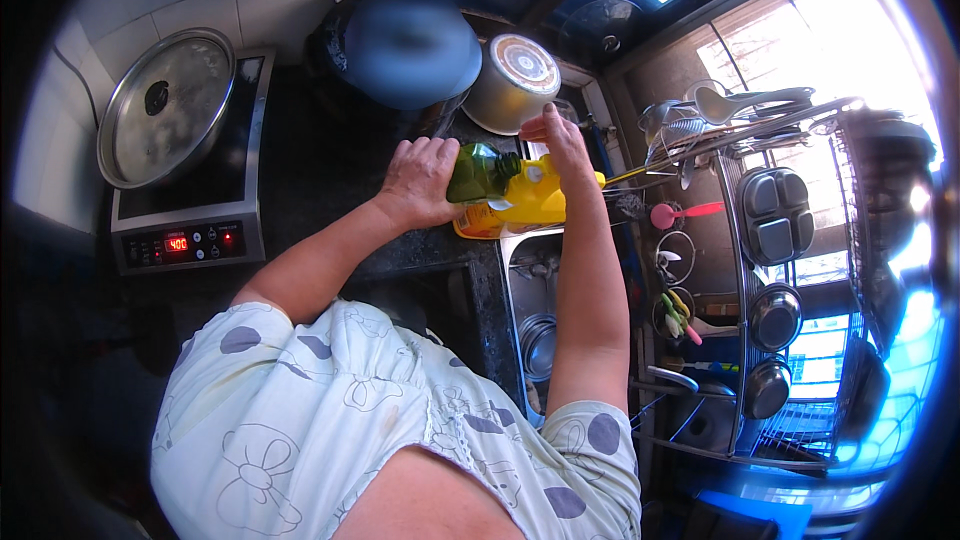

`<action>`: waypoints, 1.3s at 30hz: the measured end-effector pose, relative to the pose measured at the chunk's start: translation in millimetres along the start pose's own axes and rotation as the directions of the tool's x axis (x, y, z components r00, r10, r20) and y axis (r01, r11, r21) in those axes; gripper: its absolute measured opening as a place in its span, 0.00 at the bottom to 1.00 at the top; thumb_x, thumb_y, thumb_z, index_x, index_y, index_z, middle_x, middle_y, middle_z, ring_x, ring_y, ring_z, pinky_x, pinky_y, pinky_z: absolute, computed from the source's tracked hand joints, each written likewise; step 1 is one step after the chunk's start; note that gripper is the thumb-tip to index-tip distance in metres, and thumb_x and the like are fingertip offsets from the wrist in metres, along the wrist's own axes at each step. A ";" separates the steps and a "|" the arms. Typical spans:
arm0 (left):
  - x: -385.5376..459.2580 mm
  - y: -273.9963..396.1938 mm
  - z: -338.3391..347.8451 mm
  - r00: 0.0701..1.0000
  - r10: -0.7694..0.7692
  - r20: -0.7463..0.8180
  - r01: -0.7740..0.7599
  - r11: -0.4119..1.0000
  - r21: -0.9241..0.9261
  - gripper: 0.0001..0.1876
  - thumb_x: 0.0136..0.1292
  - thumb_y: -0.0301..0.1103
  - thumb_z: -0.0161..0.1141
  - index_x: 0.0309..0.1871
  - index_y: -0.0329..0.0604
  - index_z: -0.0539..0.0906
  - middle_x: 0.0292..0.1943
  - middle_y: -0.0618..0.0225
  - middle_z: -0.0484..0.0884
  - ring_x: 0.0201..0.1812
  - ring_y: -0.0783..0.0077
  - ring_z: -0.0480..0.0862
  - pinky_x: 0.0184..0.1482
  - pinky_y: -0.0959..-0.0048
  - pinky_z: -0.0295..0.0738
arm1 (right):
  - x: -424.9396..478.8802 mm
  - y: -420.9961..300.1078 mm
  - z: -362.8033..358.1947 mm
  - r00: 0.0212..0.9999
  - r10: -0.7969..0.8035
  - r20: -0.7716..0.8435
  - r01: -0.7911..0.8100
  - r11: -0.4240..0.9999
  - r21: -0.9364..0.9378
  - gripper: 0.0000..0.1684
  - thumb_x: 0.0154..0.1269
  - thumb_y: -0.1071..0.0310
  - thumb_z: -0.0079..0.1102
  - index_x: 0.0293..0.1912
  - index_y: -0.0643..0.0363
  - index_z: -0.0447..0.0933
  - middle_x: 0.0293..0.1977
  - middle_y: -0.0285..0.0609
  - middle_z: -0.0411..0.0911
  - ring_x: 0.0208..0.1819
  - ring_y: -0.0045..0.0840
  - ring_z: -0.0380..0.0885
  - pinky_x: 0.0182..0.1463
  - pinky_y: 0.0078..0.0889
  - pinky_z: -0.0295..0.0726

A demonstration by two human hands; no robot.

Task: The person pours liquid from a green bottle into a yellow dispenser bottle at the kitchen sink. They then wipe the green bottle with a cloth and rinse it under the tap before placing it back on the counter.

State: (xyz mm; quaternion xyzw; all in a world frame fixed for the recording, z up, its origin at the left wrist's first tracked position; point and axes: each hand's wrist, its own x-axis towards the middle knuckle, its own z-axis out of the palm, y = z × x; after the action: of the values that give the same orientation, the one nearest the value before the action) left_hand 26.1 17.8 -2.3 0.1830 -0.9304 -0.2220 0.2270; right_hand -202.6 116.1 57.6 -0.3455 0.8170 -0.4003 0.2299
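My left hand (421, 184) is closed around a green bottle (480, 174), which lies tilted with its open neck pointing right, beside the top of a yellow plastic jug (534, 202). Above and to the right of the jug is my right hand (559, 139), fingers raised and thumb up; whether it touches the jug's far side is hidden by the wrist. Just beyond stands an upturned metal pot (517, 79). The jug rests on the dark counter by the sink's corner.
On the left, a lidded metal pan (166, 109) sits on an induction cooker (187, 240) with a lit display. A blue round cover (412, 45) is at the back. The metal sink (534, 277) holds bowls. A wire rack (739, 300) with utensils and tins stands right.
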 end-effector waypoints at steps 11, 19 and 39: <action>-0.2 0.1 -2.7 0.998 0.034 -0.053 -0.034 0.999 0.001 0.34 0.44 0.49 0.75 0.51 0.41 0.73 0.42 0.59 0.78 0.48 0.57 0.78 0.50 0.60 0.69 | 4.8 1.3 6.3 0.997 0.074 -0.027 -0.077 0.991 -0.108 0.38 0.78 0.42 0.29 0.40 0.59 0.85 0.42 0.43 0.86 0.50 0.29 0.83 0.60 0.36 0.75; 1.3 0.6 0.1 0.997 0.046 -0.069 -0.045 0.999 0.021 0.32 0.44 0.50 0.75 0.48 0.43 0.74 0.40 0.60 0.79 0.46 0.59 0.79 0.50 0.61 0.70 | 10.7 9.3 4.6 0.991 0.110 -0.080 -0.128 0.950 -0.285 0.36 0.78 0.43 0.31 0.38 0.55 0.85 0.43 0.43 0.85 0.49 0.34 0.82 0.59 0.39 0.74; -1.5 -1.7 3.5 0.997 0.053 -0.058 -0.053 0.999 -0.003 0.33 0.45 0.49 0.75 0.50 0.42 0.73 0.42 0.58 0.77 0.48 0.56 0.77 0.49 0.60 0.68 | -1.9 -2.3 -7.1 0.999 0.007 0.047 -0.010 0.998 0.055 0.40 0.79 0.37 0.30 0.42 0.60 0.83 0.46 0.49 0.84 0.54 0.34 0.82 0.64 0.39 0.75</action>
State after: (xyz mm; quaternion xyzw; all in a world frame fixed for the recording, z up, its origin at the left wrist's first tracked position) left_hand 26.0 18.1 -6.4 0.1642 -0.9276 -0.2125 0.2598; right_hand -205.1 120.0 63.7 -0.3449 0.8015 -0.4134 0.2602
